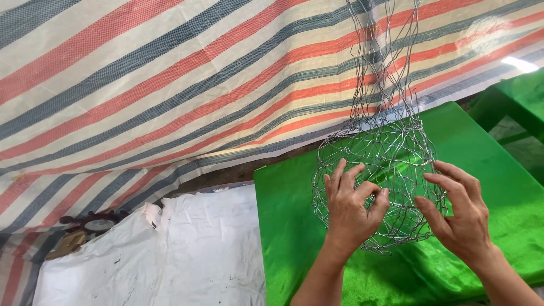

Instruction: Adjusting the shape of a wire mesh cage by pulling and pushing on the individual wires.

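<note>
The left hand and the right hand are both on a round wire basket, which hangs in the air in front of a green table. The basket is made of thin silver wire in an open mesh, and its wires run up in long strands out of the top of the picture. The left hand has its fingers curled into the mesh on the near side and pinches the wire between thumb and fingers. The right hand touches the right side of the basket with bent fingers, half open; I cannot tell if it grips a wire. Behind is a striped tarp, red, blue and cream. A white sheet lies left of the table.
</note>
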